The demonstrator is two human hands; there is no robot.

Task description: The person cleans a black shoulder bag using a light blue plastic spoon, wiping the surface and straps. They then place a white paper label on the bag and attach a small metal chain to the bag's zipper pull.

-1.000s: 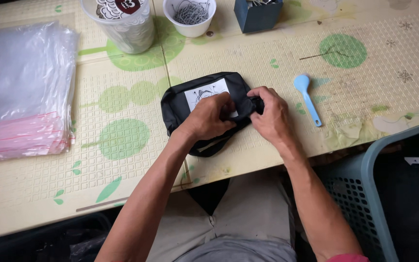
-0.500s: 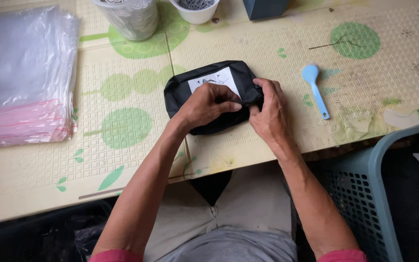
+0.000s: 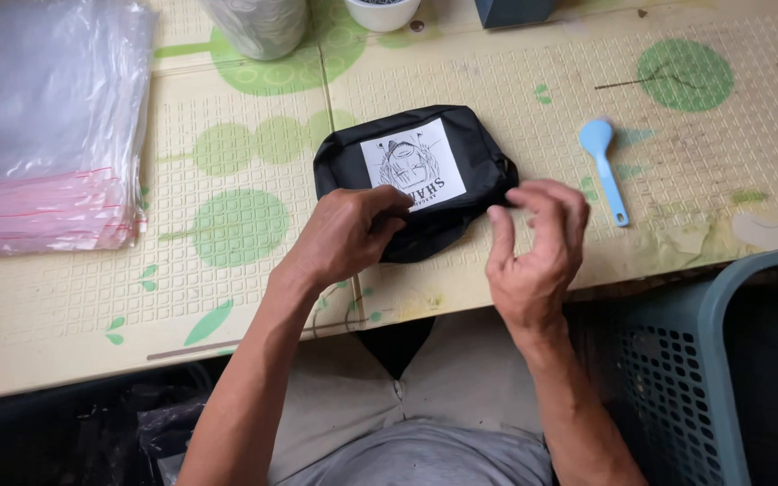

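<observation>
My left hand (image 3: 348,236) pinches the near edge of the folded black pouch (image 3: 414,180) on the worktop (image 3: 515,90) while my right hand (image 3: 538,247) hovers open beside it, so I judge the fold may spring loose, unpinned on that side

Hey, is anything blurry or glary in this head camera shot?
Head view: soft, even light, faint shadows; the right hand has slightly smeared fingertips; the left hand and black fabric pouch look sharp; mild sheen on the clear plastic bag stack.
</observation>
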